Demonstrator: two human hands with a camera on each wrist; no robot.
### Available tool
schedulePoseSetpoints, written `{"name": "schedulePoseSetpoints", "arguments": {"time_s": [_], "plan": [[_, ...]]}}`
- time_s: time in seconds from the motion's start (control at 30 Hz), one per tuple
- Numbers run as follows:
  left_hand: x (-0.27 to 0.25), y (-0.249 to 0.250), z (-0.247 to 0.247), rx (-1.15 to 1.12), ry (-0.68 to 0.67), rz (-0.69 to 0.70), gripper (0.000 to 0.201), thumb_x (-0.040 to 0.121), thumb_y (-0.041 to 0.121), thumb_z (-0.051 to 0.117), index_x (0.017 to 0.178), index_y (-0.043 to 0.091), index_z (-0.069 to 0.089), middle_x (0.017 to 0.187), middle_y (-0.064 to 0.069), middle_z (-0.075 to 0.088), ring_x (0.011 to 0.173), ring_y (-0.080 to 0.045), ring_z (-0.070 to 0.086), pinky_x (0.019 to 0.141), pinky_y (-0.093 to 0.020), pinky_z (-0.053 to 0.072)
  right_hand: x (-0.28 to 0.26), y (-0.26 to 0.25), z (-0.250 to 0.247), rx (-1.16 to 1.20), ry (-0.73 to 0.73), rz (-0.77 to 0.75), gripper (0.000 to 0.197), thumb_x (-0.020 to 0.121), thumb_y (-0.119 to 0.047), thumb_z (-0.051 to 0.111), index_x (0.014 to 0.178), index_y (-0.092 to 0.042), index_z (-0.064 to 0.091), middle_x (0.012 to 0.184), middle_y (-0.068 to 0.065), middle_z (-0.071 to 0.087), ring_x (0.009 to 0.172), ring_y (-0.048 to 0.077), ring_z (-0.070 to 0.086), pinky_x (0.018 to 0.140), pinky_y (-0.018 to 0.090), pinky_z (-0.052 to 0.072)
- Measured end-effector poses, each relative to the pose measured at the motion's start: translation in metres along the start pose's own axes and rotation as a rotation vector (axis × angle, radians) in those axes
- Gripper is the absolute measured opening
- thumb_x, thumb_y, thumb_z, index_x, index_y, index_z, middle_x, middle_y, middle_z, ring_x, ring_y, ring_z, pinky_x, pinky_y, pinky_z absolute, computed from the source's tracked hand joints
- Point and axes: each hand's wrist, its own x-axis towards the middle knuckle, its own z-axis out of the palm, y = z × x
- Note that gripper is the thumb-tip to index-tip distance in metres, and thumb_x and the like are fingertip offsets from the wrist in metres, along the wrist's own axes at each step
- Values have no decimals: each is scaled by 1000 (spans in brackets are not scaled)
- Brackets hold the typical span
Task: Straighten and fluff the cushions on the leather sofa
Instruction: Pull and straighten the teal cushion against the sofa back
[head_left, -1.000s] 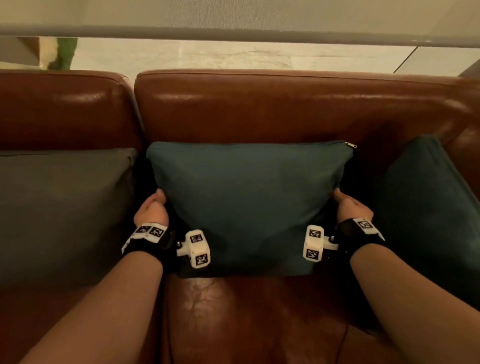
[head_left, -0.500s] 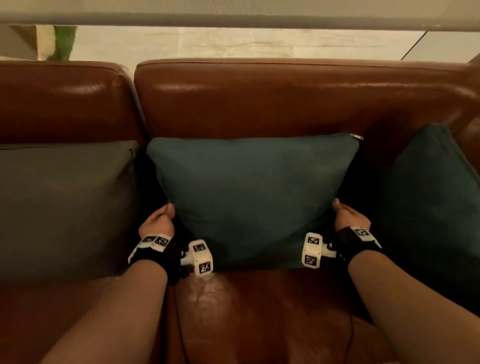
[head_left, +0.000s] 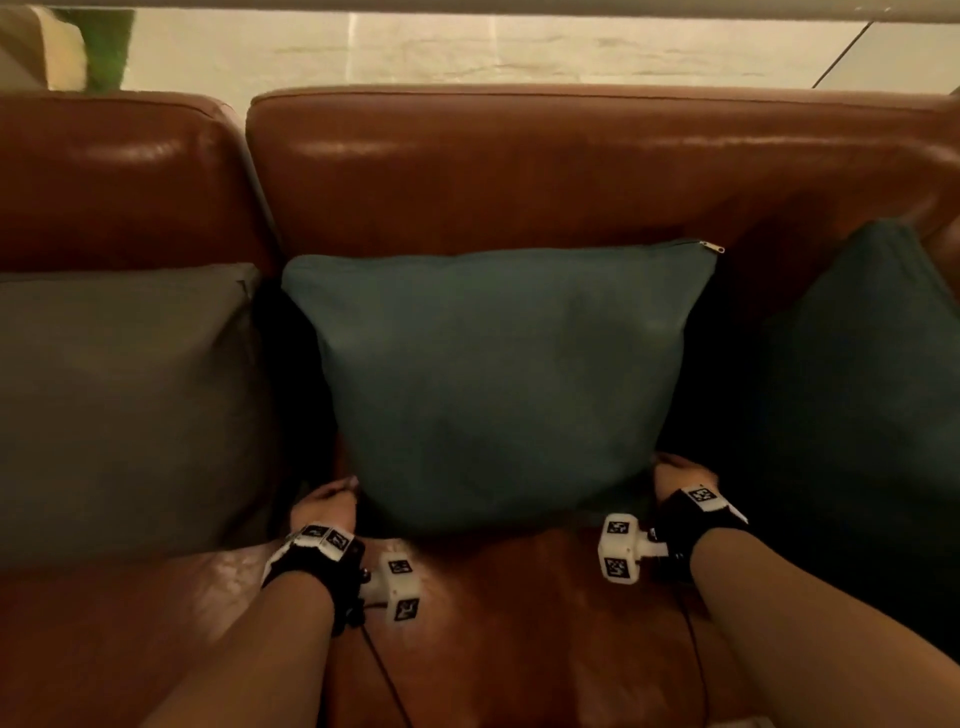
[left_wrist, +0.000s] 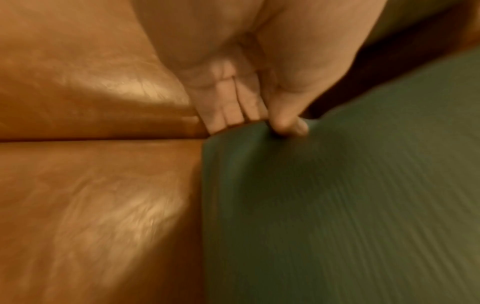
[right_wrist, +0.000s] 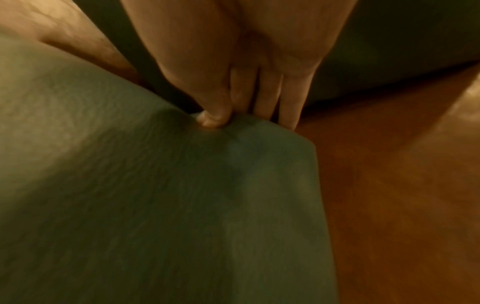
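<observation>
A teal cushion (head_left: 498, 379) leans against the backrest of the brown leather sofa (head_left: 545, 166), its zip pull at the top right corner. My left hand (head_left: 324, 501) holds its lower left edge; in the left wrist view the thumb (left_wrist: 288, 123) presses the cloth (left_wrist: 337, 205) from the front with the fingers (left_wrist: 228, 111) behind. My right hand (head_left: 675, 475) holds the lower right edge the same way, thumb (right_wrist: 211, 119) on the fabric (right_wrist: 155, 205), fingers (right_wrist: 267, 102) behind it.
A grey-green cushion (head_left: 119, 405) leans at the left, and a dark teal cushion (head_left: 872, 405) at the right by the armrest. The leather seat (head_left: 519, 623) lies in front of the cushions. A pale floor shows behind the sofa back.
Both hands have slid down the cushion's sides toward its bottom corners. The cushion's lower edge has moved back on the seat, and it stands more upright.
</observation>
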Motion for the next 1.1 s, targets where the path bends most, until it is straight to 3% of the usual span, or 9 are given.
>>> {"name": "schedulePoseSetpoints", "arguments": {"time_s": [0.17,0.27,0.4,0.47,0.57,0.67,0.77,0.97,1.1], "plan": [[5,-4,-13,-76,19,72,9,82,23,75,89,19,71,101,-12,71,89,-28,65,94,-38,52,3,4,-7,8,97,-40,36,92,-31,64,127,-23,64,133,9,60,120,34,55,99,38,46],[-14,-4,-8,187,160,252,27,90,25,64,113,12,69,117,-17,68,108,-36,62,97,-39,49,-23,5,-5,-99,134,-205,39,98,-32,54,134,-19,58,134,14,59,123,35,53,101,37,43],[-96,-6,-18,357,232,941,35,91,24,47,122,12,59,124,-11,58,114,-31,55,101,-39,40,-98,9,-9,41,284,-838,31,95,-15,56,125,-19,64,125,3,64,116,19,58,105,34,43],[-136,14,-6,456,249,1303,43,89,28,46,130,17,55,140,-6,51,133,-27,44,112,-42,32,-128,0,11,-92,245,-1216,36,93,-17,54,128,-20,61,134,-1,56,128,12,48,113,34,34],[-146,82,31,658,204,1486,57,92,35,40,148,28,34,159,0,27,149,-28,17,120,-50,12,-133,-44,58,-545,236,-1521,58,92,-32,44,147,-18,41,157,4,33,148,21,20,121,44,13],[-102,127,49,975,171,1529,64,94,45,36,154,31,18,163,2,12,151,-25,7,122,-48,8,-103,-91,75,-927,314,-1589,65,95,-43,40,154,-19,25,162,4,19,151,21,9,121,45,7],[-70,130,36,1057,238,1520,66,94,50,35,154,33,15,163,4,10,151,-23,7,122,-46,8,-68,-108,51,-989,349,-1600,67,95,-54,35,155,-29,18,164,-1,13,151,20,6,122,45,7],[-62,125,7,1026,278,1398,65,93,52,35,153,36,17,163,8,12,151,-22,11,121,-50,12,-17,-100,-21,-872,407,-1095,81,86,-74,15,154,-36,-7,163,-11,-7,151,19,-6,121,50,1],[-102,146,20,858,336,1360,55,91,46,42,143,30,40,152,-1,35,141,-29,29,112,-49,23,-50,-113,-23,-799,433,-1256,75,93,-60,21,156,-21,12,165,-1,6,152,20,-1,122,47,3]]}}
